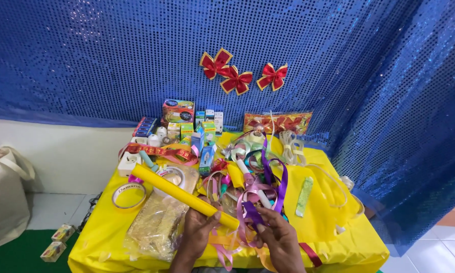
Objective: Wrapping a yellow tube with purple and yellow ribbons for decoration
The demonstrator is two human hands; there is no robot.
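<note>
Far left, on the floor: a cream tote bag [2, 194] against the white wall; two small boxes [58, 241] on green matting beside it.

Tabletop [338, 237], draped in yellow cloth, left part: a white socket adaptor [127, 163]; a roll of clear tape [128, 195] lying flat near the edge; a red printed ribbon [159, 150] laid behind them; a clear packet of gold tinsel material [156, 222] reaching toward the near edge.

Left hand [199, 227]: closed round the near end of a yellow rolled tube [184, 196], thumb on top. The tube runs diagonally from the hand up and left, across the gold packet, its far end near the adaptor.

Rear centre: a cluster of small cartons [194, 124], blue, green and white, standing by the backdrop.

Centre: a tangle of loose ribbons [237, 172] in pink, green, orange and purple.

Right hand [280, 235]: fingers curled, pinching a purple ribbon [275, 184] that loops up from the tangle; just right of the tube's near end.

Right of centre: a green glitter strip [304, 196] lying flat; white cord [290, 144] coiled behind it; a flat packet of red-and-gold bows [278, 122] propped at the back.

Backdrop: blue sequin cloth [86, 60] bearing three red bows [236, 80] with gold edging.
</note>
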